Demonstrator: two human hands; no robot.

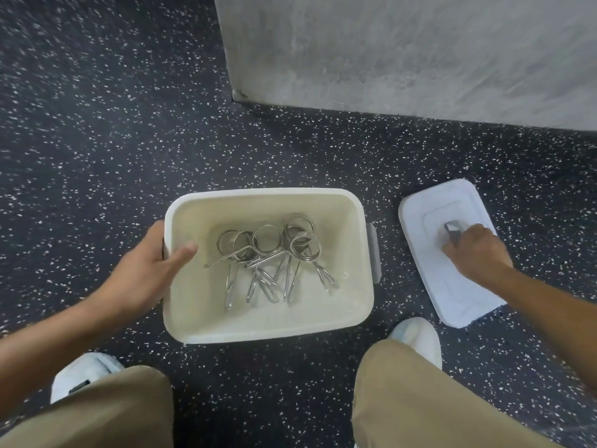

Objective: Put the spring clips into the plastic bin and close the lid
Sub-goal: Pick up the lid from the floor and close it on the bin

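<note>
Dark floor (97, 130) all around, black with lots of tiny white specks. Gray wall (403, 53) up at the top right, rough like concrete, with a corner coming down to the floor near the middle.

White bin (268, 328) sitting on the floor in the middle, open at the top. Inside, at the bottom, a pile of shiny metal clips (271, 257), all tangled, with round loops at the far end and long handles pointing back toward the knees. Gray latch (374, 253) on the bin's right side.

Left hand (145, 270) holding the left edge of the bin, thumb over the rim and inside, fingers down the outside wall. Clamped on the bin.

White lid (429, 215) lying flat on the floor, just to the right of the bin, not touching it, turned a little crooked. Small gray handle (452, 231) in the middle of the lid. Right hand (475, 250) down on top of the lid, fingers curled around that handle. Gripping it, though fingertips mostly hidden.

Two knees in tan pants (420, 399) at the bottom, one on each side. White shoes (416, 337) poking out on the floor, one near the bin's right corner, one at the lower left.
</note>
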